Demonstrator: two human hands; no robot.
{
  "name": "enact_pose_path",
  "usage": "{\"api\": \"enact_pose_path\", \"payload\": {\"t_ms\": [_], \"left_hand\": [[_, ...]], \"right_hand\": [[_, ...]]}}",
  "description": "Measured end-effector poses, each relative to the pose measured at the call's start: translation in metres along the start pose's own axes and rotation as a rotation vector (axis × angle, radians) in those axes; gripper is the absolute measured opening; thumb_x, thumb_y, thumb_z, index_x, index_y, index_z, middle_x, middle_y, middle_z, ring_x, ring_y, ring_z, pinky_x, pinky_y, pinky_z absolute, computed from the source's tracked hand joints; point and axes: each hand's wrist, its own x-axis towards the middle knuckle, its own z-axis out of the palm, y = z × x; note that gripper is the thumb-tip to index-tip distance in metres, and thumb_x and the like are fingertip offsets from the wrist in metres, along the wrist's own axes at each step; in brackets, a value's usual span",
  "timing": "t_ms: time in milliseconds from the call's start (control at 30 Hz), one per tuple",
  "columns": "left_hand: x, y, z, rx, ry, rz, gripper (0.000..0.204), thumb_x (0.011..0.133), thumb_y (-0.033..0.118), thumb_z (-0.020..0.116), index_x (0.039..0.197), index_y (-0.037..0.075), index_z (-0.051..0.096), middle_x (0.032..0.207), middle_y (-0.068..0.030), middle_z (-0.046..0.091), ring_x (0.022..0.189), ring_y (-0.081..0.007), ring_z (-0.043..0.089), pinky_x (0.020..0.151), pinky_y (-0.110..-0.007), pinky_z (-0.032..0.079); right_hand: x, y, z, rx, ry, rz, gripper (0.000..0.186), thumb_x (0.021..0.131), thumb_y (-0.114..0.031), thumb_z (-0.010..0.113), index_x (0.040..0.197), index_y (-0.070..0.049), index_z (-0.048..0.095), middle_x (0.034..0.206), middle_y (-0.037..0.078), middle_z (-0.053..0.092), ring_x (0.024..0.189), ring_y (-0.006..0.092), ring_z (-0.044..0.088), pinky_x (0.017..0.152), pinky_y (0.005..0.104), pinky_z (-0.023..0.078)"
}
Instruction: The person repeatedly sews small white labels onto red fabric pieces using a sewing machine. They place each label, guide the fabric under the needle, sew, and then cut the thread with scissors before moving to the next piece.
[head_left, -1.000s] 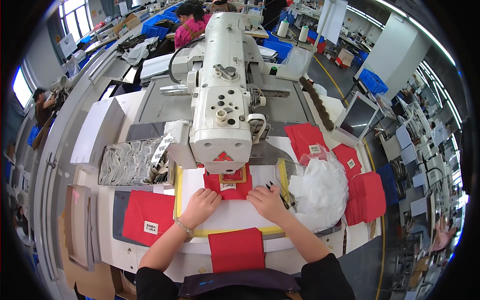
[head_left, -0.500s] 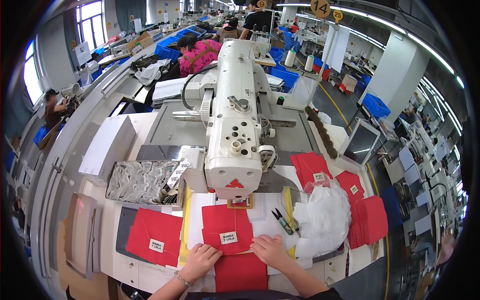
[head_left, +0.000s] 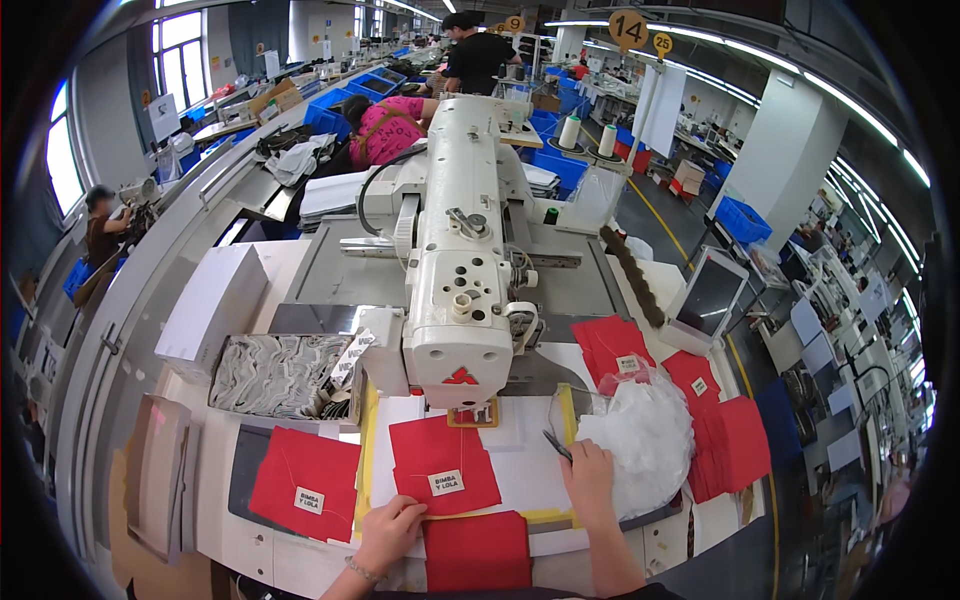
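Note:
Under the head of a white sewing machine (head_left: pixel 460 340) lies a red fabric piece (head_left: pixel 420 450) with a small white label (head_left: pixel 446 483). A loose thread runs over it. My left hand (head_left: pixel 390 530) pinches this piece at its lower left corner. My right hand (head_left: pixel 592 485) is closed round dark thread snips (head_left: pixel 556 443), whose tips point up and left; its fingers partly hide them. Nearest me is a stack of plain red fabric pieces (head_left: pixel 478 555). Another labelled red piece (head_left: pixel 290 475) rests to the left, threads trailing on it.
Right of my right hand is a heap of white, filmy material (head_left: pixel 640 445), with red stacks (head_left: pixel 735 435) beyond. On the left are a box of folded white labels (head_left: pixel 285 375), a white carton (head_left: pixel 212 305) and an open cardboard box (head_left: pixel 158 475). A control screen (head_left: pixel 708 295) stands back right.
My right hand has let go of the red piece's right side and taken up the snips from the table. My left hand stays at the left corner. The view has shifted slightly.

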Motion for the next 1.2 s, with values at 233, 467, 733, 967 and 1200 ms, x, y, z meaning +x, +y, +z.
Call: {"api": "enact_pose_path", "payload": {"t_ms": [233, 467, 733, 967, 1200], "left_hand": [[-0.005, 0.007, -0.001, -0.434, 0.081, -0.172, 0.016, 0.076, -0.003, 0.073, 0.09, 0.004, 0.072, 0.106, -0.011, 0.071, 0.075, -0.0187, 0.07, 0.06, -0.028, 0.056], [-0.002, 0.009, 0.018, -0.206, 0.018, 0.305, 0.021, 0.073, 0.001, 0.069, 0.093, 0.007, 0.071, 0.097, -0.0053, 0.072, 0.071, -0.0212, 0.068, 0.06, -0.031, 0.054], [-0.017, 0.016, 0.0, -0.109, -0.051, 0.358, 0.035, 0.072, 0.003, 0.062, 0.107, 0.005, 0.068, 0.103, -0.0061, 0.07, 0.065, -0.0172, 0.062, 0.059, -0.03, 0.051], [-0.016, 0.017, -0.008, -0.106, -0.016, 0.35, 0.036, 0.071, 0.003, 0.063, 0.106, 0.005, 0.069, 0.101, -0.0068, 0.071, 0.063, -0.0156, 0.06, 0.058, -0.029, 0.05], [-0.011, 0.02, -0.013, -0.144, 0.036, 0.345, 0.032, 0.066, -0.003, 0.066, 0.097, 0.005, 0.071, 0.094, -0.0077, 0.073, 0.056, -0.0157, 0.06, 0.052, -0.028, 0.049]], "right_hand": [[-0.004, -0.006, -0.013, 0.155, 0.049, 0.114, 0.022, 0.083, -0.007, 0.065, 0.101, -0.003, 0.053, 0.083, 0.017, 0.061, 0.08, 0.038, 0.059, 0.07, 0.0488, 0.045], [0.009, -0.046, -0.025, 0.322, -0.103, 0.153, 0.019, 0.091, -0.017, 0.061, 0.106, -0.006, 0.055, 0.089, 0.017, 0.065, 0.075, 0.0394, 0.064, 0.064, 0.0459, 0.049], [0.048, -0.053, -0.016, 0.077, 0.013, -0.571, 0.031, 0.083, -0.032, 0.072, 0.108, -0.014, 0.066, 0.074, 0.002, 0.053, 0.051, 0.0193, 0.056, 0.05, 0.0318, 0.044], [0.069, -0.064, 0.012, 0.049, -0.053, -0.802, 0.032, 0.079, -0.017, 0.064, 0.111, -0.013, 0.065, 0.08, -0.001, 0.054, 0.059, 0.0149, 0.058, 0.057, 0.0312, 0.046], [0.074, -0.077, 0.02, 0.066, -0.092, -0.84, 0.035, 0.076, -0.014, 0.061, 0.111, -0.011, 0.063, 0.083, -0.001, 0.056, 0.064, 0.0132, 0.061, 0.061, 0.0302, 0.049]]}}
